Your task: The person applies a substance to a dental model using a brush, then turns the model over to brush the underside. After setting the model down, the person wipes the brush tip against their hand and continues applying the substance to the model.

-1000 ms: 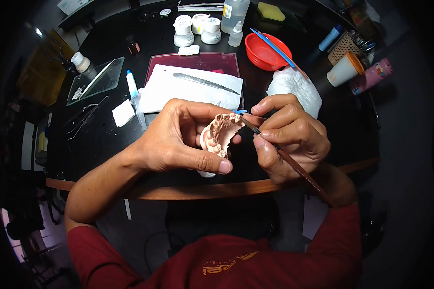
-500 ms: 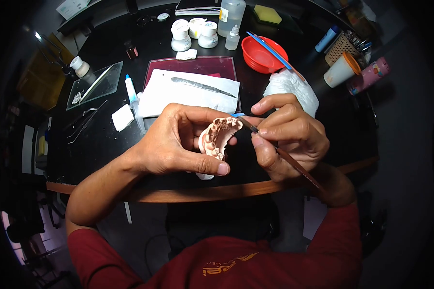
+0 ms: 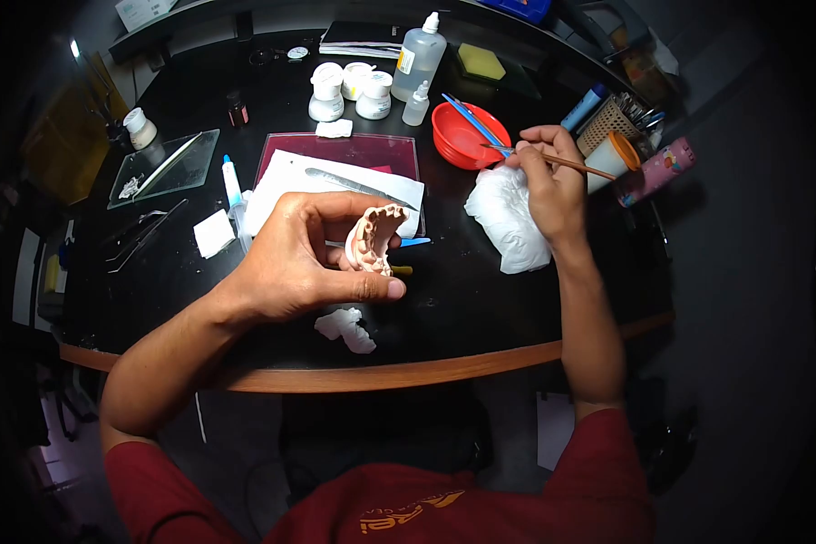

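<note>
Between the thumb and fingers of my left hand is a pinkish-beige dental model, a tooth arch held above the front of the table. My right hand pinches a thin brown-handled brush, its dark tip pointing left over the near rim of the red bowl. Blue-handled tools lie across that bowl. Just below the right hand sits a crumpled white tissue. Behind the left hand, a scalpel rests on a white paper sheet.
White jars and a clear bottle stand at the back. Tweezers and a glass slab lie left. A white cup with an orange lid and a pink bottle stand right. Crumpled tissue lies near the front edge.
My right hand has taken the brush away from the dental model, rightward and forward to the red bowl. My left hand still holds the model, and the whole view has shifted slightly.
</note>
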Available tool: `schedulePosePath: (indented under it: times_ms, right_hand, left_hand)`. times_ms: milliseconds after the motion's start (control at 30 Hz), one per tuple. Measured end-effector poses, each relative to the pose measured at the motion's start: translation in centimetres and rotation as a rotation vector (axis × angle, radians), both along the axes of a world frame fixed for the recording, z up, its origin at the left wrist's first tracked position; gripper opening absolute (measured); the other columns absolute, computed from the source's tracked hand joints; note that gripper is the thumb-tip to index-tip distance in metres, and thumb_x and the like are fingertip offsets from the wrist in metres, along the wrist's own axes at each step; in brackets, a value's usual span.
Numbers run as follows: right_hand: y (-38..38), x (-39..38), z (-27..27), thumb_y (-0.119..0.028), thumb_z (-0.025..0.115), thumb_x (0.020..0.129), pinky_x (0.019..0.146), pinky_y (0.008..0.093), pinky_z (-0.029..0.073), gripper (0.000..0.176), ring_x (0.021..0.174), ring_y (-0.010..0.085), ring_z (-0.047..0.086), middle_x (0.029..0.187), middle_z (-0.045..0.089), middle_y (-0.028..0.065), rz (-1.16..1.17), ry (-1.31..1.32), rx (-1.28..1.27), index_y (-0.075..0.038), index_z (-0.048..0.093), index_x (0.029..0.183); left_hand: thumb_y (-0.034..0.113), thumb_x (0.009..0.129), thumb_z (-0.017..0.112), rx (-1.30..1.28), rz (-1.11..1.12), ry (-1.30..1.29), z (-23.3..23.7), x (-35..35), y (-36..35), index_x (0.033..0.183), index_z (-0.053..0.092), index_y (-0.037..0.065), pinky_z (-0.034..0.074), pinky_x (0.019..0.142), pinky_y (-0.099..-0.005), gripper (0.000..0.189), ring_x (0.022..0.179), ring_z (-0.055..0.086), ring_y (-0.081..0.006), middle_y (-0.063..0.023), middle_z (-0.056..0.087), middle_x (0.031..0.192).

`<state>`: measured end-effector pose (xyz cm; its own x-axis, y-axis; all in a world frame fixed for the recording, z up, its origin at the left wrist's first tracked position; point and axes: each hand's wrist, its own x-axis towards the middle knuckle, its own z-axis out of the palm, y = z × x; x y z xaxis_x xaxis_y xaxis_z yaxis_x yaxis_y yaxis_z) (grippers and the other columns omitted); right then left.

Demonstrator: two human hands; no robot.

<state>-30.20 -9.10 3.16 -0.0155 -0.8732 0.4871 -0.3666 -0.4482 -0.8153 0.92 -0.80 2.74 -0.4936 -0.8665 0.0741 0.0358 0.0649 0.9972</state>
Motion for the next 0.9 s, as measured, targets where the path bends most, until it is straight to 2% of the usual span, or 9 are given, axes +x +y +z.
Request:
schedulePosePath:
  times_ms: [100,133,267,367,467,500,567,700,900]
  right_hand:
    - [-1.3,-0.1,-1.0,-0.011,0.075,0.096,0.077,0.0315,0.055,0.013,0.082,0.0169,0.071,0.086,0.072,0.0098,-0.150,0.298,-0.220,0.001,0.070,0.092]
    - [-1.2,-0.3,-1.1,-0.011,0.080,0.093,0.077,0.0324,0.055,0.013,0.082,0.0185,0.071,0.085,0.071,0.0091,-0.173,0.382,-0.303,0.000,0.074,0.091]
    - [-0.6,0.2,-1.0,-0.009,0.083,0.089,0.080,0.0323,0.055,0.009,0.085,0.0181,0.070,0.089,0.074,0.0100,-0.144,0.340,-0.189,-0.001,0.080,0.089]
    - [-1.0,-0.3,-1.0,-0.009,0.082,0.090,0.076,0.0309,0.055,0.010,0.081,0.0174,0.070,0.086,0.074,0.0097,-0.143,0.360,-0.346,0.001,0.079,0.090]
    - [-1.6,-1.1,-0.4,-0.010,0.081,0.092,0.076,0.0296,0.055,0.013,0.076,0.0156,0.068,0.081,0.073,0.0074,-0.170,0.116,-0.307,0.002,0.077,0.093]
    - [-1.1,-1.2,0.2,-0.011,0.080,0.094,0.079,0.0284,0.053,0.014,0.075,0.0124,0.067,0.078,0.072,0.0055,-0.157,-0.021,-0.207,0.002,0.074,0.093]
    - [-0.6,-1.5,1.2,-0.012,0.078,0.095,0.077,0.0264,0.050,0.015,0.073,0.0095,0.064,0.077,0.070,0.0037,-0.127,-0.122,-0.139,-0.001,0.072,0.088]
    - [-1.0,-3.0,1.3,-0.013,0.076,0.095,0.069,0.0246,0.045,0.017,0.068,0.0078,0.060,0.073,0.067,0.0024,-0.057,-0.167,-0.032,-0.004,0.070,0.083]
    - [-1.1,-3.2,0.9,-0.014,0.077,0.094,0.061,0.0228,0.040,0.019,0.060,0.0053,0.056,0.067,0.065,0.0009,-0.097,-0.068,0.091,-0.004,0.070,0.079]
  left_hand:
    - [0.012,0.075,0.097,-0.094,-0.009,-0.007,-0.5,-0.1,0.0,0.128,0.070,-0.005,0.057,0.078,-0.0223,0.061,0.091,0.068,-0.0084,-0.0058,0.073,0.105]
    - [0.013,0.075,0.097,-0.102,-0.006,-0.016,-0.5,-0.2,0.0,0.127,0.071,-0.005,0.056,0.076,-0.0213,0.061,0.090,0.067,-0.0073,-0.0045,0.073,0.104]
    - [0.013,0.075,0.097,-0.111,-0.010,-0.029,-0.4,-0.1,-0.1,0.127,0.071,-0.005,0.056,0.077,-0.0221,0.061,0.091,0.068,-0.0077,-0.0048,0.073,0.104]
    - [0.013,0.075,0.097,-0.137,-0.002,-0.016,-0.2,-0.1,0.0,0.126,0.071,-0.005,0.058,0.082,-0.0248,0.061,0.094,0.069,-0.0102,-0.0062,0.074,0.105]
    - [0.013,0.074,0.098,-0.137,0.021,0.014,-0.2,-0.1,0.0,0.126,0.070,-0.006,0.059,0.087,-0.0276,0.062,0.098,0.070,-0.0130,-0.0078,0.074,0.107]
    - [0.012,0.073,0.098,-0.132,0.021,-0.004,0.0,-0.1,0.0,0.127,0.070,-0.006,0.058,0.090,-0.0295,0.064,0.101,0.070,-0.0148,-0.0096,0.074,0.110]
    - [0.011,0.070,0.099,-0.120,0.021,-0.042,0.3,0.1,-0.1,0.129,0.069,-0.007,0.057,0.097,-0.0333,0.069,0.108,0.070,-0.0184,-0.0133,0.073,0.118]
    - [0.011,0.074,0.098,-0.136,0.029,-0.028,0.0,0.1,-0.1,0.127,0.069,-0.006,0.059,0.089,-0.0292,0.062,0.099,0.071,-0.0143,-0.0095,0.074,0.108]
    - [0.010,0.074,0.097,-0.161,0.033,-0.016,0.0,0.0,0.0,0.128,0.068,-0.007,0.060,0.089,-0.0300,0.064,0.097,0.071,-0.0142,-0.0095,0.073,0.107]
